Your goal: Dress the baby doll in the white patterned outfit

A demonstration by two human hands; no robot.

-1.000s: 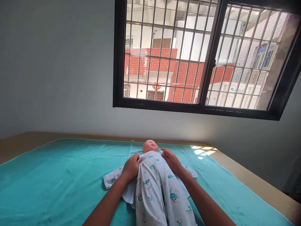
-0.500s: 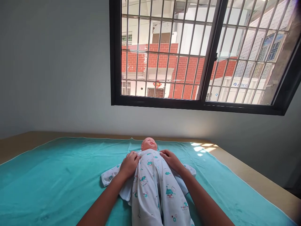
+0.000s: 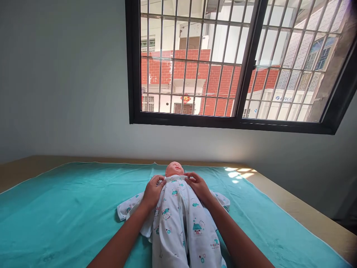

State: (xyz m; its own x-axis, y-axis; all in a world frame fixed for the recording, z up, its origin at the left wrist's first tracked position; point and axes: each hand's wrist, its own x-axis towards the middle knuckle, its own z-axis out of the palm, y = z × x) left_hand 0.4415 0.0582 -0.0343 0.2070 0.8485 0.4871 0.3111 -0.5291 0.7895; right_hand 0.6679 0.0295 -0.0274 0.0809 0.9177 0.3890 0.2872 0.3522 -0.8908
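A baby doll [image 3: 174, 168] lies on its back on the turquoise cloth, its head toward the wall. White printed baby pants [image 3: 174, 219] are spread over its body, with the waistband just under the chin and the legs running toward me. Beneath them a printed baby top [image 3: 129, 206] shows, its sleeves out to both sides. At the waistband's left corner my left hand [image 3: 153, 190] is closed, thumb and fingers pinching the edge. My right hand [image 3: 197, 187] grips the right corner, fingers bent over the fabric near the doll's neck. The doll's arms and legs are hidden.
The turquoise cloth [image 3: 69, 208] covers most of a wooden tabletop [image 3: 301, 212]. Behind it rises a grey wall [image 3: 64, 82] with a barred, black-framed window [image 3: 184, 120]. Sunlight patches fall near the far right corner.
Both hands have slid slightly up toward the doll's chin, and the pants' waistband now lies flatter and straighter across. The view has shifted a little.
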